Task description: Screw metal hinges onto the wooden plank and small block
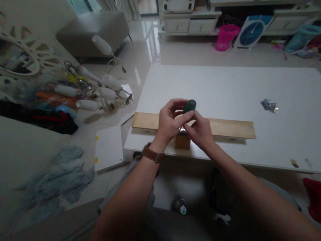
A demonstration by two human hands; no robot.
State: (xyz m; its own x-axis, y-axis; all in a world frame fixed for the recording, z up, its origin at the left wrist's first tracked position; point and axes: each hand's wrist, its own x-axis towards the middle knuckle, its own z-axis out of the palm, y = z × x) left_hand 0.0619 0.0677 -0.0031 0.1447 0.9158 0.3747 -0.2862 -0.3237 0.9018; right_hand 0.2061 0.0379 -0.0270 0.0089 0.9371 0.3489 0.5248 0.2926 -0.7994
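Note:
My left hand (169,120) is wrapped around the green handle of a screwdriver (189,105), its black end pointing up and away from me. Just right of it, my right hand (201,129) has its fingers pinched close under the handle; what they hold is hidden. Below both hands, a shiny metal piece (182,131) sits on top of a brown wooden block (182,143). A long wooden board (232,128) runs left to right behind the block, its middle covered by my hands. The screwdriver's tip is out of sight.
The white tabletop (216,84) carries several small metal brackets (269,106) at right and two small items near the front edge. A white panel (109,148) leans at left beside a chandelier (103,88). A bottle (180,205) stands on the floor below.

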